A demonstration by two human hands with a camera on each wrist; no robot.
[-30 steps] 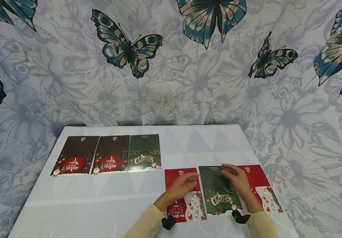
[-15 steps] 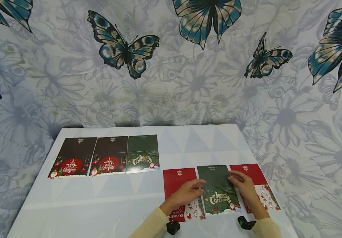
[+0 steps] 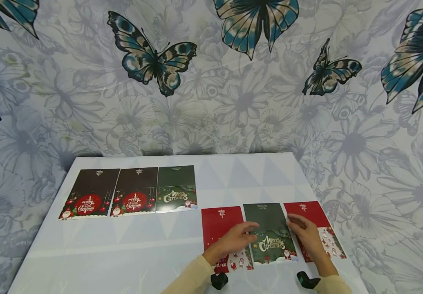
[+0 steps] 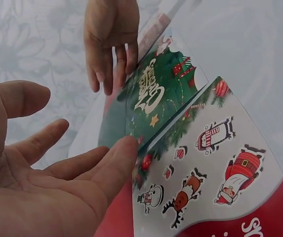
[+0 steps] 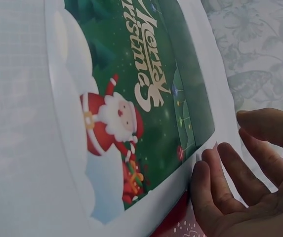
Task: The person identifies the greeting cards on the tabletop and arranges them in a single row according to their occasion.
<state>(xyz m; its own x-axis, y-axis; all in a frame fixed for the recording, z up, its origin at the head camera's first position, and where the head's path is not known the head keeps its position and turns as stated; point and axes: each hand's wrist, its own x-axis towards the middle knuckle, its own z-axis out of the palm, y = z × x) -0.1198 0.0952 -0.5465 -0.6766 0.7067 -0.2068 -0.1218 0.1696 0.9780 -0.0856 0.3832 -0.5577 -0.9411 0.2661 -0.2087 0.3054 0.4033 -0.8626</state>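
Observation:
A green Christmas card (image 3: 270, 232) lies unfolded on the table between two red Christmas cards. My left hand (image 3: 234, 240) is above the left red card (image 3: 220, 218), its relaxed fingertips near the green card's left edge. In the left wrist view its fingers (image 4: 116, 165) are spread and hold nothing. My right hand (image 3: 307, 234) is over the right red card (image 3: 308, 214), close beside the green card's right edge. The right wrist view shows its fingers (image 5: 200, 190) loosely bent with nothing between them. Whether any fingertip touches a card is hard to tell.
At the back left of the white patterned table (image 3: 104, 253) are two dark Christmas cards (image 3: 97, 183) and another green card (image 3: 177, 179), side by side in a row. A butterfly-print cloth (image 3: 196, 122) hangs behind the table.
Both hands have drawn slightly toward me and to the right. The right hand came off the green card to its right side. The front cards stay in place.

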